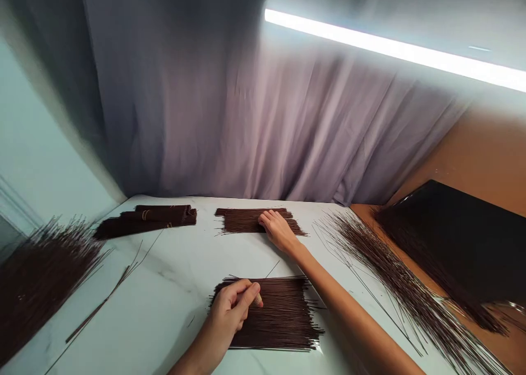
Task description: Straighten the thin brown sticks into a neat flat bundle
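Thin dark brown sticks, which look like incense sticks, lie side by side in a near pile on the white marbled table. Over that pile's left part, my left hand is closed in a pinch, with a pale wrap on one fingertip; whatever it pinches is too small to make out. Farther back lies a second flat pile of sticks. My right hand reaches across to it, fingers curled down on its right part. What those fingers grip is hidden.
Dark rolled bundles with thin yellowish ties lie at the back left. A large heap of sticks fills the left edge, beside a few loose sticks. Long sticks fan out at right, near a black sheet. A curtain hangs behind.
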{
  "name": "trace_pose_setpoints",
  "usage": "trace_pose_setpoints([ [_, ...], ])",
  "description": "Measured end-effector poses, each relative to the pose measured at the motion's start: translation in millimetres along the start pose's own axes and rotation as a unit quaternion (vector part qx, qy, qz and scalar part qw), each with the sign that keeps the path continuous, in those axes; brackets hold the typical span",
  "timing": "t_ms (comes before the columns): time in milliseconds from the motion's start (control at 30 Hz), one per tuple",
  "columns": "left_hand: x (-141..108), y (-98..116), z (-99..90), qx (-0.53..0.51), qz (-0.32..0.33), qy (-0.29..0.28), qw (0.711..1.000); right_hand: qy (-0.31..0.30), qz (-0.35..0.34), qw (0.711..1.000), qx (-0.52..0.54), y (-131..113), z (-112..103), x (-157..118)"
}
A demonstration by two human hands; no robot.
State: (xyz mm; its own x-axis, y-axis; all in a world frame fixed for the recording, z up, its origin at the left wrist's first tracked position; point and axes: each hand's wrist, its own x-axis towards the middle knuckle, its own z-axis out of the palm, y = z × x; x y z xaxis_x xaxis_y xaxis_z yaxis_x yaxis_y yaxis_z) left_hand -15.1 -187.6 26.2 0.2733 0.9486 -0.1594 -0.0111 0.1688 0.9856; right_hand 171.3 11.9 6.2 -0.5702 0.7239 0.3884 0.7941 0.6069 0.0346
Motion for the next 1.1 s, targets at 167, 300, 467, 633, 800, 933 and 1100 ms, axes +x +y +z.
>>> trace_pose_setpoints([
  [167,2.2,-0.3,0.8,0.009,-0.005,-0.013,1.000,0.004,0.005,1.000,-0.010,-1.7,5.7,0.4],
  [300,-2.2,0.1,2.4,0.040,0.023,-0.017,0.999,0.004,0.004,1.000,-0.011,0.3,10.4,4.7],
  [467,-7.9,8.4,2.1,0.099,0.052,0.025,0.993,0.016,-0.008,1.000,0.000,0.1,11.2,0.4],
  [633,-4.7,13.9,-0.8,0.135,0.082,0.049,0.986,0.072,-0.008,0.997,0.035,1.2,2.7,-7.1],
  [800,-2.9,13.9,-1.2,0.089,0.024,0.024,0.995,0.182,0.001,0.980,0.086,0.2,-19.6,0.4],
  [933,-3.3,13.6,-2.4,0.035,0.017,0.004,0.999,0.259,0.010,0.957,0.134,-4.8,-53.1,7.7],
  [1100,-2.5,15.6,-7.3,0.010,0.024,0.026,0.999,0.316,0.075,0.926,0.191,-53.2,-97.4,-44.5],
])
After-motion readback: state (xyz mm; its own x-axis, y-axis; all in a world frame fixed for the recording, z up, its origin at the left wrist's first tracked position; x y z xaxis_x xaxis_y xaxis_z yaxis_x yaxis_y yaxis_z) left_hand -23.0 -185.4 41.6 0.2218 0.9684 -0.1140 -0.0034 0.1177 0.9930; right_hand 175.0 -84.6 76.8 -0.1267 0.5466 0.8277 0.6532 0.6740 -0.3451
